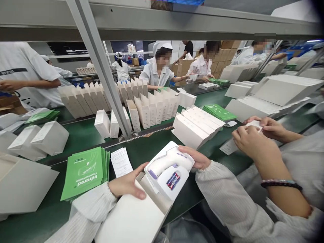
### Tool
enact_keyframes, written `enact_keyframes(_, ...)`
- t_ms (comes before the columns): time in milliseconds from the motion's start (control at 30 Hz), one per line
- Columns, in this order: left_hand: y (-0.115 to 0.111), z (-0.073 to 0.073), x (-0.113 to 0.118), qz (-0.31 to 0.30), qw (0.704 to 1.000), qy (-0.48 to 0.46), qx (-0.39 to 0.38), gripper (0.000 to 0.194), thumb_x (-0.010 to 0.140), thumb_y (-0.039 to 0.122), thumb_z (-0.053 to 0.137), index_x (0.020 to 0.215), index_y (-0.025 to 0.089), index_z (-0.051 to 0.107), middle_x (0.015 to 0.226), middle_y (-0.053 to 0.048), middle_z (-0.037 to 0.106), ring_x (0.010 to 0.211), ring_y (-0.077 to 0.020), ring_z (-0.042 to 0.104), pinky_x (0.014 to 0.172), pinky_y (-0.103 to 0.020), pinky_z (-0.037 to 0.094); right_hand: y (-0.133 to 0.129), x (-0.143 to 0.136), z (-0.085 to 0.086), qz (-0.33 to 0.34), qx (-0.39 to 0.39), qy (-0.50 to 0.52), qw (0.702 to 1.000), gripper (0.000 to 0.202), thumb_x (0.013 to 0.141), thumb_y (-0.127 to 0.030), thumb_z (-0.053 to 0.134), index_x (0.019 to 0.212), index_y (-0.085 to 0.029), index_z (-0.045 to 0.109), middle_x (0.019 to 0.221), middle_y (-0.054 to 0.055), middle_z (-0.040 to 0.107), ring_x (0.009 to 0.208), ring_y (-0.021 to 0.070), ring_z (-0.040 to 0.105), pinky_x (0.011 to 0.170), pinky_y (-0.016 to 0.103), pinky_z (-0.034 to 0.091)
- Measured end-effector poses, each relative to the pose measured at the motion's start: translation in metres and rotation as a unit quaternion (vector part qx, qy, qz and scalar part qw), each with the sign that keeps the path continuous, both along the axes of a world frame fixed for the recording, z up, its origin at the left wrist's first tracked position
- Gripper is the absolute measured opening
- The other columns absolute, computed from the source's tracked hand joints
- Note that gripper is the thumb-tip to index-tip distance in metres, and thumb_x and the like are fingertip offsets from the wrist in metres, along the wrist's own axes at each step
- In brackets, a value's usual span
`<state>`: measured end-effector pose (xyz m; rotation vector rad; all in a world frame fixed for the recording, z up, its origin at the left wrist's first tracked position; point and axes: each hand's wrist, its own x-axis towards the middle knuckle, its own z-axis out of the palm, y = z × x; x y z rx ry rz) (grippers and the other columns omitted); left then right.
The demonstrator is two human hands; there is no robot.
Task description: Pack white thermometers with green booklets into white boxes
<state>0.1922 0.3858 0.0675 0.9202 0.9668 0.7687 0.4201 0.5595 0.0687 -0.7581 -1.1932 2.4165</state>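
My left hand [129, 184] grips a white carton [131, 219] by its upper edge, thumb on the front panel and fingers behind. My right hand [194, 158] is closed on the far end of a white tray [162, 187], whose lower end sits at the carton's opening. In the tray lie a white and purple infrared thermometer [169, 162] and batteries [173, 181] in blue and red wrap. Left of my left hand is a stack of green Infrared Thermometer booklets [82, 172]. Printed white leaflets [121, 162] lie just beyond it.
White boxes [194, 128] and more green booklets [219, 112] stand ahead on the green belt. A metal post [101, 67] rises in front. At the right, a co-worker's hands [258, 138] hold a small white piece. Several people work opposite.
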Motion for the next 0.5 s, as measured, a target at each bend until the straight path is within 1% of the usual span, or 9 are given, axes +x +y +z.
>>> enact_keyframes(100,0.017,0.004,0.009,-0.029,0.999,-0.033,0.016,0.097,0.055,0.016,0.074,0.133,0.022,0.017,0.128,-0.01,0.047,0.113,-0.0273,0.046,0.095,-0.043,0.033,0.005,0.004,0.006,-0.018,0.0,0.009,1.0,0.023,0.072,-0.014,0.059,0.093,-0.006,0.064,0.091,0.02,0.065,0.073,0.0161,0.063,0.064,0.027,0.046)
enact_keyframes(200,0.026,0.001,0.014,-0.038,0.998,-0.036,0.036,0.088,0.059,0.018,0.072,0.131,0.022,0.023,0.126,-0.009,0.048,0.112,-0.0263,0.046,0.094,-0.042,0.034,0.008,0.008,0.008,-0.029,0.006,0.01,1.0,0.02,0.072,-0.013,0.059,0.09,-0.006,0.064,0.087,0.018,0.066,0.073,0.0157,0.063,0.063,0.026,0.045)
enact_keyframes(267,0.028,-0.003,0.014,-0.024,0.999,-0.016,0.029,0.083,0.061,0.021,0.07,0.13,0.022,0.025,0.124,-0.009,0.05,0.11,-0.0248,0.048,0.093,-0.04,0.036,0.008,0.01,0.01,-0.026,0.012,0.002,1.0,0.021,0.072,-0.013,0.058,0.091,-0.006,0.063,0.088,0.017,0.066,0.074,0.0151,0.063,0.065,0.025,0.045)
enact_keyframes(367,0.027,-0.006,0.013,0.009,1.0,0.018,-0.006,0.081,0.062,0.028,0.07,0.129,0.022,0.026,0.123,-0.009,0.051,0.107,-0.0238,0.051,0.091,-0.038,0.038,0.006,0.011,0.013,-0.01,0.029,-0.018,0.999,0.025,0.072,-0.014,0.059,0.094,-0.006,0.063,0.091,0.018,0.065,0.078,0.0171,0.063,0.067,0.027,0.045)
enact_keyframes(433,0.026,-0.005,0.014,0.025,0.999,0.034,-0.018,0.079,0.061,0.032,0.07,0.128,0.02,0.029,0.121,-0.009,0.053,0.105,-0.0241,0.052,0.09,-0.038,0.039,0.005,0.01,0.011,0.002,0.034,-0.024,0.999,0.027,0.071,-0.015,0.06,0.097,-0.005,0.063,0.093,0.019,0.065,0.079,0.0184,0.063,0.07,0.029,0.045)
enact_keyframes(500,0.025,-0.003,0.018,0.03,0.998,0.046,-0.017,0.076,0.062,0.033,0.07,0.126,0.019,0.031,0.117,-0.009,0.056,0.103,-0.0244,0.053,0.088,-0.038,0.04,0.002,0.006,0.005,0.016,0.037,-0.014,0.999,0.03,0.07,-0.016,0.061,0.099,-0.007,0.062,0.095,0.017,0.065,0.08,0.0178,0.062,0.073,0.03,0.045)
